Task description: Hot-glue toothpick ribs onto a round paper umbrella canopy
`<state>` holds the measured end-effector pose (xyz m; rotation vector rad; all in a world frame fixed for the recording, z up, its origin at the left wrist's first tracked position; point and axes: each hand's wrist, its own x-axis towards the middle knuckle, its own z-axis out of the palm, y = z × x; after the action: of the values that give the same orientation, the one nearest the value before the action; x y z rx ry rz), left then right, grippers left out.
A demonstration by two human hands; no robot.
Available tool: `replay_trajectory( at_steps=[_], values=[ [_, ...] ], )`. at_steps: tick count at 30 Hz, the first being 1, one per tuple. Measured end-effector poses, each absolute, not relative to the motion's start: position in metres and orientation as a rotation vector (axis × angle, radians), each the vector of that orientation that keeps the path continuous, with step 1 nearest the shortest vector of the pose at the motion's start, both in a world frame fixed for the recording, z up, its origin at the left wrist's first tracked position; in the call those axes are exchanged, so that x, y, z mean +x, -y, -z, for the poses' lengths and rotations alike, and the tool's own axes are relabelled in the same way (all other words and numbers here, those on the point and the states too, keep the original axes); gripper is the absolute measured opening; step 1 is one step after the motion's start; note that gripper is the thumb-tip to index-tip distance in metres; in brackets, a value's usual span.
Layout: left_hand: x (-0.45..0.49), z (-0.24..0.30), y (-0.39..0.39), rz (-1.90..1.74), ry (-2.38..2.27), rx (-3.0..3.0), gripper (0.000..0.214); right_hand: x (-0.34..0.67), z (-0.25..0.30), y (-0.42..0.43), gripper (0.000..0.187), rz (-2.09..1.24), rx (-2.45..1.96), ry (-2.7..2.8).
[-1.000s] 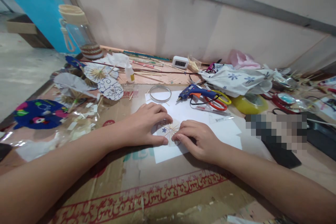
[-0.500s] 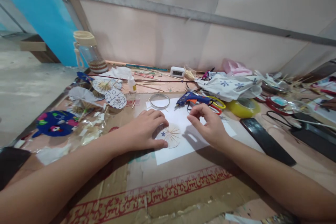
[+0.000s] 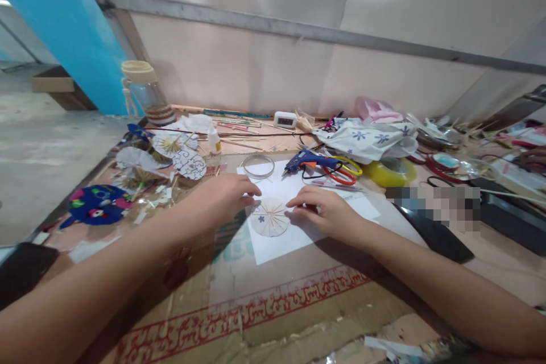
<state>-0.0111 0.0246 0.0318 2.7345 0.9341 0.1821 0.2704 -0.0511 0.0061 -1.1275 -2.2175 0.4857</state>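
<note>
A small round paper umbrella top (image 3: 270, 226) with thin wooden ribs spreading from its centre and a blue flower on it lies flat on a white sheet of paper (image 3: 273, 251). My left hand (image 3: 230, 196) is at its upper left edge, fingers bent and thumb slightly apart from them. At the right edge is my right hand (image 3: 326, 210), its fingertips close to the rim with a small gap between finger and thumb. Whether either hand touches the rim is hard to tell. Beyond the hands lie a metal ring (image 3: 258, 175) and a blue glue gun (image 3: 311, 160).
Red and yellow scissors (image 3: 341, 177) and a roll of yellow tape (image 3: 390, 173) lie behind my right hand. Finished small umbrellas (image 3: 190, 162) and a dark blue fabric piece (image 3: 100, 206) sit at left. A glue bottle (image 3: 214, 142), sticks and a white timer (image 3: 285, 120) stand behind.
My left hand has drawn back from over the disc to its upper left edge, uncovering it. My right hand has come down and left to the disc's right edge.
</note>
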Motion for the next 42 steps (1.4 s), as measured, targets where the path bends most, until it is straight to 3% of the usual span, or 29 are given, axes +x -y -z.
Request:
replay_trajectory(
  at_steps=[7,23,32,38,42],
  values=[
    [-0.007,-0.031,-0.026,-0.259,-0.762,2.777,0.020,0.260,0.002,0.057,0.026,-0.286,-1.026,2.273],
    [-0.001,-0.019,-0.025,-0.196,-0.561,3.025,0.026,0.259,0.008,0.061,0.025,-0.289,-0.991,2.265],
    [-0.027,-0.045,-0.044,-0.087,-1.017,3.239,0.013,0.259,0.009,0.059,0.026,-0.319,-0.996,2.262],
    [-0.032,-0.061,-0.045,-0.171,-1.523,3.215,0.027,0.260,0.009,0.059,0.026,-0.302,-0.983,2.259],
    [-0.027,-0.066,-0.037,0.069,-1.630,3.130,0.051,0.261,0.009,0.059,0.023,-0.332,-0.960,2.172]
  ],
)
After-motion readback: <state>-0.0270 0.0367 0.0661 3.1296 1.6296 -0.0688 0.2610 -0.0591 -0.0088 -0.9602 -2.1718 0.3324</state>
